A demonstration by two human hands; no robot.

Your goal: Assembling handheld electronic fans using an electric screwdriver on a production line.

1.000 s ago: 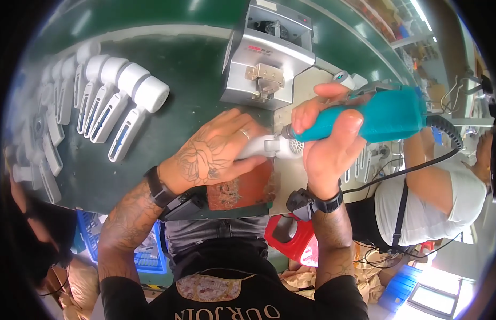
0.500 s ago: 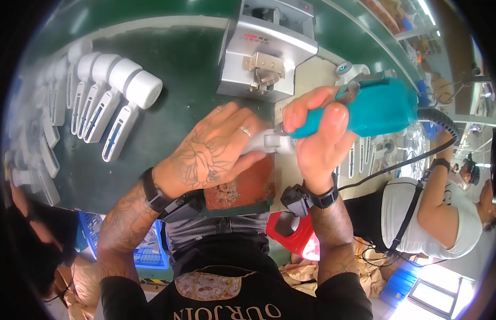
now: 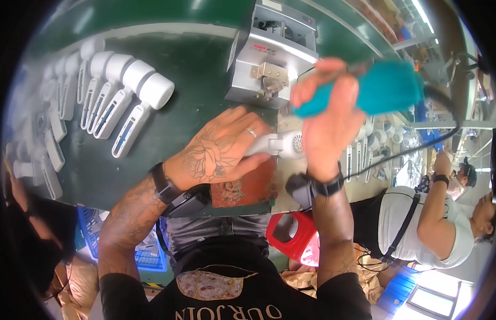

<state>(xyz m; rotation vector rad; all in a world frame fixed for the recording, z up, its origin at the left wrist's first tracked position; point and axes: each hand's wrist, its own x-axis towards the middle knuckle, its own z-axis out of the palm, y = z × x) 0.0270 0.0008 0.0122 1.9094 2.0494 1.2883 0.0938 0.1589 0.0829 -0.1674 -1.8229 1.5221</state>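
My left hand is closed around a small white handheld fan with a hinged handle and a round grilled end, held over the table's front part. Its handle is mostly hidden under my fingers. In my right hand is a teal electric screwdriver, gripped with the thumb along its body. A black cable trails from its rear end. The screwdriver sits above and to the right of the fan, apart from it, and is blurred by motion; its tip is not visible.
A metal machine stands at the back middle. White fans lie in rows on the green table at left; more parts lie to the right. A reddish mat lies near the front edge. A co-worker sits at right.
My right hand has lifted the screwdriver up and away from the fan, uncovering its grilled end. My left hand still holds the fan in nearly the same place.
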